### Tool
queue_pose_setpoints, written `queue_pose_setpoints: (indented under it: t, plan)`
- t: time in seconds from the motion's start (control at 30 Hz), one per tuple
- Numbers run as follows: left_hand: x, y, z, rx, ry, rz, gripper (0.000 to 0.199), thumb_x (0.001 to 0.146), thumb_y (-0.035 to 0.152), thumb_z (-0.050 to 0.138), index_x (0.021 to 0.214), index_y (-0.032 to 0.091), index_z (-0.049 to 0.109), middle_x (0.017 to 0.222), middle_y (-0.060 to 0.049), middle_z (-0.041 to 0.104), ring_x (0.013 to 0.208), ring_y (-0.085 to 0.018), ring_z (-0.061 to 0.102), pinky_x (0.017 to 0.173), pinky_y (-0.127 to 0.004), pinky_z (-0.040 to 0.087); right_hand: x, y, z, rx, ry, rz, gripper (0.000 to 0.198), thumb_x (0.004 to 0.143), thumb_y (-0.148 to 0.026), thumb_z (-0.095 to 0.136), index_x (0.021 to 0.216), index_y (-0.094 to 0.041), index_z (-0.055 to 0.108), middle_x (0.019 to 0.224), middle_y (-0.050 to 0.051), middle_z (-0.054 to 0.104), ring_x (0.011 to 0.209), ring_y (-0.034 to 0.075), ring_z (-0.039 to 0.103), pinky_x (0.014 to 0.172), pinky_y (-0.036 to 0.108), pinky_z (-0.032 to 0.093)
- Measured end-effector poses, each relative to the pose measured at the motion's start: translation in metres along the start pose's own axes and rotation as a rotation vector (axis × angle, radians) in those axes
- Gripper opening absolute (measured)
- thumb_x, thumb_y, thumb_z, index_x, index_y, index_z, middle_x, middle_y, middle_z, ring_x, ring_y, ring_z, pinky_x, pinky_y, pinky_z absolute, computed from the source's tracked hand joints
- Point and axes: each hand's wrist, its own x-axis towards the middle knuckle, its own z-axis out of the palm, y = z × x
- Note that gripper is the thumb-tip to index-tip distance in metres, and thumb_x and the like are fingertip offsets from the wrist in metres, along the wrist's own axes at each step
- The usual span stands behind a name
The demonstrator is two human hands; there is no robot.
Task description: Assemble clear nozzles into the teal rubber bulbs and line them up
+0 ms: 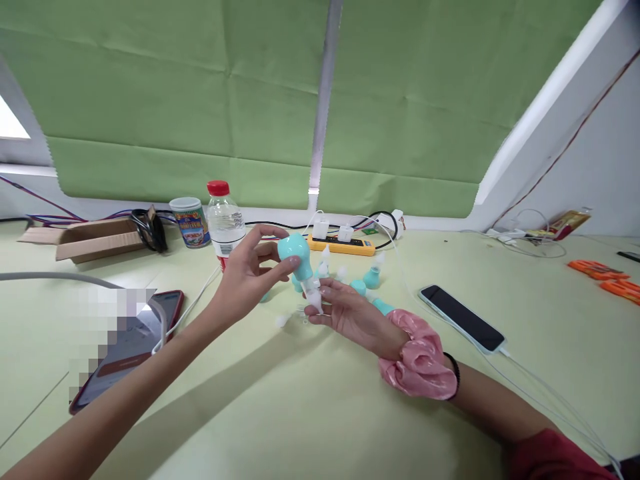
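In front of me, above the table, my left hand [250,267] pinches the round end of a teal rubber bulb nasal aspirator [295,248], which is tilted with its nozzle pointing down. The fingers of my right hand [353,317] are closed round its clear and whitish nozzle [313,297]. Behind my right hand stand and lie several similar teal bulbs with whitish tips, among them an upright aspirator [373,277] and a lying bulb [383,306]. A small translucent tip [281,321] lies on the table below my hands. My right fingers partly hide the nozzle.
A red-capped water bottle [225,223] and a can [190,223] stand back left, near an open cardboard box [105,239]. Behind the bulbs is an orange power strip [345,245]. Phones lie left [125,353] and right [463,317], with cables across the table. Orange tools [597,270] lie far right.
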Motion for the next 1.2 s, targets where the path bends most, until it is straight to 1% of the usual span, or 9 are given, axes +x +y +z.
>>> queue_pose_setpoints:
  t: [0.27, 0.4, 0.53, 0.63, 0.73, 0.8, 0.87, 1.03, 1.2]
  plan:
    - [-0.007, 0.004, 0.000, 0.067, 0.021, 0.119, 0.030, 0.065, 0.019, 0.061, 0.090, 0.019, 0.043, 0.078, 0.000, 0.054, 0.067, -0.011, 0.053, 0.056, -0.022, 0.046, -0.002, -0.004, -0.002, -0.072, -0.107, -0.041, 0.014, 0.070, -0.020, 0.061, 0.078, -0.016, 0.050, 0.079, 0.002, 0.058, 0.076, 0.015, 0.059, 0.073, 0.033, 0.045]
    - [-0.011, 0.006, 0.000, 0.080, -0.011, 0.187, 0.039, 0.065, 0.017, 0.059, 0.099, 0.020, 0.042, 0.076, 0.000, 0.054, 0.066, -0.011, 0.052, 0.057, -0.022, 0.045, -0.003, -0.005, 0.000, -0.075, -0.118, -0.046, 0.010, 0.069, -0.017, 0.061, 0.074, -0.016, 0.052, 0.079, 0.001, 0.057, 0.077, 0.015, 0.058, 0.073, 0.032, 0.045]
    - [-0.012, 0.006, -0.002, 0.179, -0.043, 0.257, 0.039, 0.065, 0.016, 0.053, 0.103, 0.019, 0.044, 0.091, -0.004, 0.051, 0.074, -0.013, 0.051, 0.060, -0.023, 0.044, -0.002, -0.005, 0.000, -0.087, -0.076, -0.063, 0.012, 0.065, -0.016, 0.064, 0.073, -0.017, 0.054, 0.078, 0.000, 0.058, 0.074, 0.013, 0.058, 0.071, 0.030, 0.045]
    - [-0.009, 0.009, -0.008, 0.395, -0.209, 0.265, 0.035, 0.064, 0.017, 0.053, 0.098, 0.020, 0.046, 0.092, -0.003, 0.052, 0.075, -0.013, 0.050, 0.062, -0.023, 0.042, -0.002, -0.005, -0.003, -0.207, 0.047, -0.134, 0.018, 0.059, -0.014, 0.069, 0.073, -0.017, 0.058, 0.073, -0.002, 0.059, 0.066, 0.010, 0.057, 0.066, 0.026, 0.047]
    - [-0.005, 0.011, -0.015, 0.644, -0.447, 0.163, 0.022, 0.065, 0.024, 0.054, 0.087, 0.020, 0.051, 0.073, 0.002, 0.054, 0.062, -0.011, 0.048, 0.057, -0.021, 0.038, -0.003, -0.003, -0.004, -0.501, 0.154, -0.253, 0.022, 0.054, -0.017, 0.071, 0.075, -0.016, 0.064, 0.074, 0.001, 0.062, 0.066, 0.013, 0.058, 0.063, 0.027, 0.049]
    - [-0.004, 0.013, -0.019, 0.745, -0.551, 0.084, 0.016, 0.066, 0.027, 0.054, 0.080, 0.019, 0.053, 0.063, 0.004, 0.053, 0.055, -0.010, 0.046, 0.051, -0.020, 0.035, -0.006, -0.004, -0.005, -0.690, 0.170, -0.326, 0.022, 0.055, -0.019, 0.070, 0.077, -0.017, 0.067, 0.077, 0.003, 0.065, 0.070, 0.016, 0.059, 0.064, 0.030, 0.050]
    - [-0.004, 0.015, -0.021, 0.777, -0.623, 0.035, 0.013, 0.066, 0.027, 0.055, 0.077, 0.019, 0.054, 0.059, 0.005, 0.052, 0.053, -0.009, 0.046, 0.050, -0.019, 0.034, -0.008, -0.006, -0.004, -0.756, 0.129, -0.340, 0.024, 0.054, -0.018, 0.071, 0.078, -0.018, 0.068, 0.078, 0.004, 0.066, 0.071, 0.017, 0.060, 0.065, 0.030, 0.051]
    - [-0.003, 0.021, -0.023, 0.517, -0.685, -0.046, 0.015, 0.067, 0.028, 0.058, 0.078, 0.018, 0.056, 0.066, 0.003, 0.055, 0.056, -0.008, 0.049, 0.050, -0.017, 0.036, -0.008, -0.017, -0.006, -0.553, -0.067, -0.199, 0.026, 0.050, -0.011, 0.073, 0.074, -0.019, 0.069, 0.072, 0.002, 0.067, 0.063, 0.013, 0.061, 0.058, 0.024, 0.051]
    - [0.005, 0.005, -0.029, 0.122, -0.794, -0.265, 0.017, 0.066, 0.025, 0.063, 0.077, 0.014, 0.056, 0.061, 0.002, 0.056, 0.051, -0.008, 0.050, 0.044, -0.016, 0.040, -0.004, -0.015, -0.011, -0.341, -0.114, -0.026, 0.016, 0.054, -0.016, 0.072, 0.070, -0.015, 0.069, 0.058, 0.002, 0.065, 0.050, 0.009, 0.057, 0.053, 0.022, 0.048]
